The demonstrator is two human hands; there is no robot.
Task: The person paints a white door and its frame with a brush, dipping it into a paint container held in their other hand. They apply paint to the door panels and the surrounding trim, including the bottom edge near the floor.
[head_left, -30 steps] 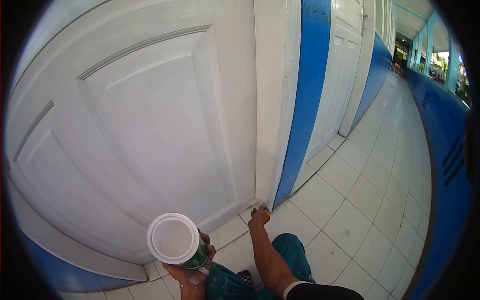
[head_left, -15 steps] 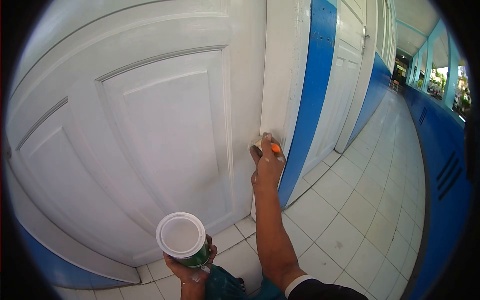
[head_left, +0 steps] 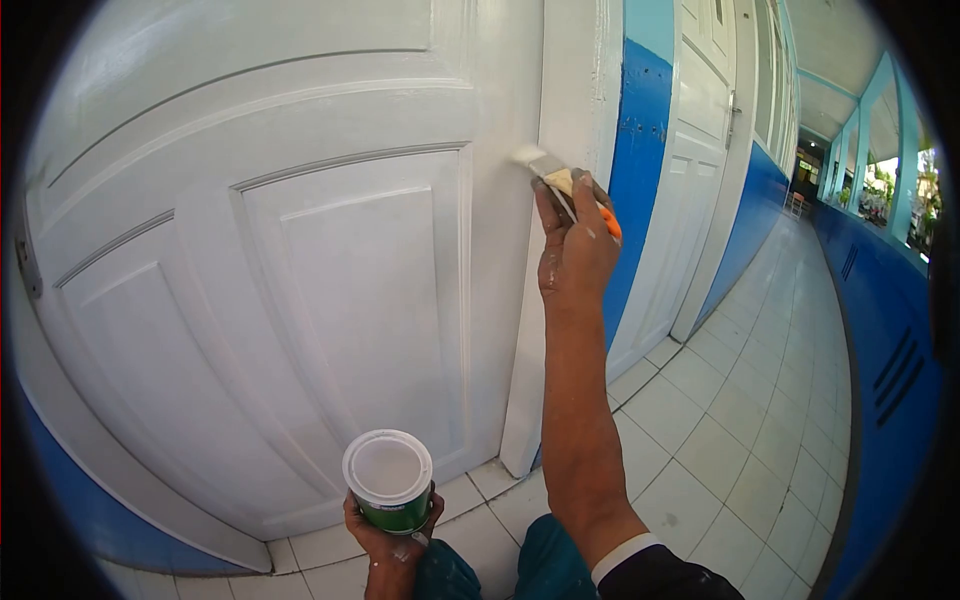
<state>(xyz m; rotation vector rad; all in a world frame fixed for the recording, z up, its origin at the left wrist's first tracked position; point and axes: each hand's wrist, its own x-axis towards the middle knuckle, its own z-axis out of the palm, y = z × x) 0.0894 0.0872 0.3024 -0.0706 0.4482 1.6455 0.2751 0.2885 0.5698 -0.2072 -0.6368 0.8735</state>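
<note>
My right hand (head_left: 580, 235) is closed around a paintbrush (head_left: 555, 178) with an orange-tipped handle. Its pale bristles meet the right-hand stile of a white panelled door (head_left: 350, 250), beside the white door frame (head_left: 565, 110). Low in front of me, my left hand (head_left: 390, 540) cups a green paint can (head_left: 400, 515) from below. The can is upright, with a white rim and white paint visible inside. Paint spots mark both hands.
A blue wall strip (head_left: 640, 130) separates this door from a second white door (head_left: 690, 170). White floor tiles (head_left: 700, 430) run down the corridor to the right, bounded by a low blue wall (head_left: 890, 310). A door handle (head_left: 28, 265) shows at far left.
My right hand has moved up along the door's edge with the paintbrush, whose bristles now show clearly. My left hand still holds the paint can, slightly shifted in view.
</note>
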